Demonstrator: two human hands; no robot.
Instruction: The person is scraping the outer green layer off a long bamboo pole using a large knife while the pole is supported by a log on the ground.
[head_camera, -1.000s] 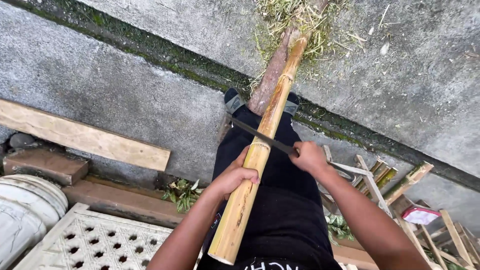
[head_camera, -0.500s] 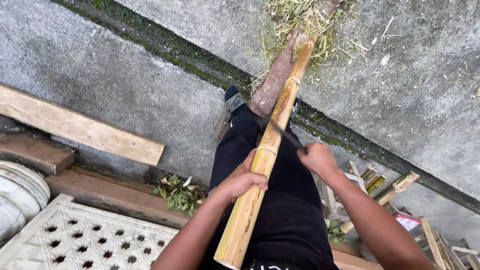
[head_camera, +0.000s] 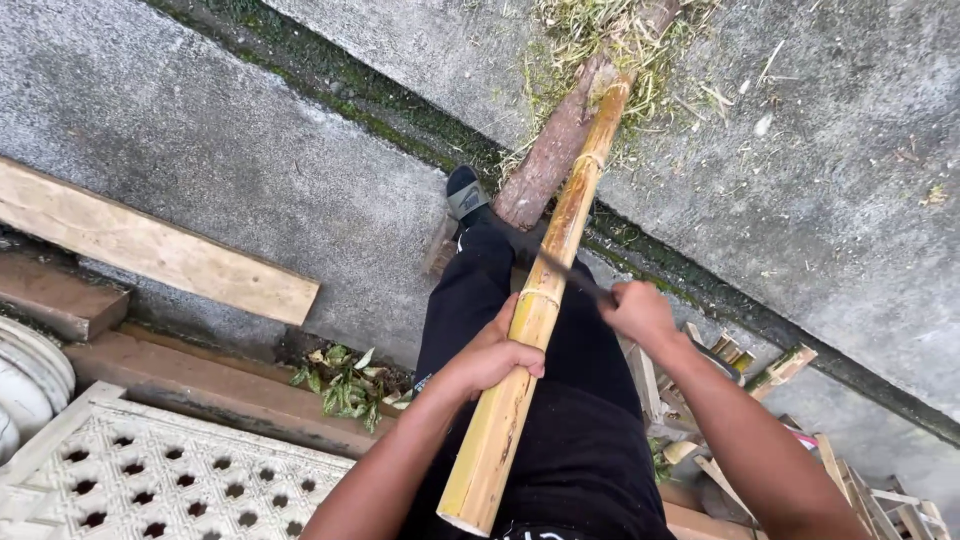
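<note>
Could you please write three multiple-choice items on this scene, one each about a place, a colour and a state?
1. Where does the far end of the bamboo pole rest?
A. on the log
B. on the white lattice panel
C. on the loose plank

2. What colour are the person's trousers?
A. blue
B. black
C. grey

3. What is the left hand doing?
A. hanging free
B. pressing the ground
C. gripping the pole

Answers: 1 A, the pole's tip lies against the log by the grass; 2 B, the legs are clad in black; 3 C, its fingers wrap the pole while the right hand holds the knife.
</note>
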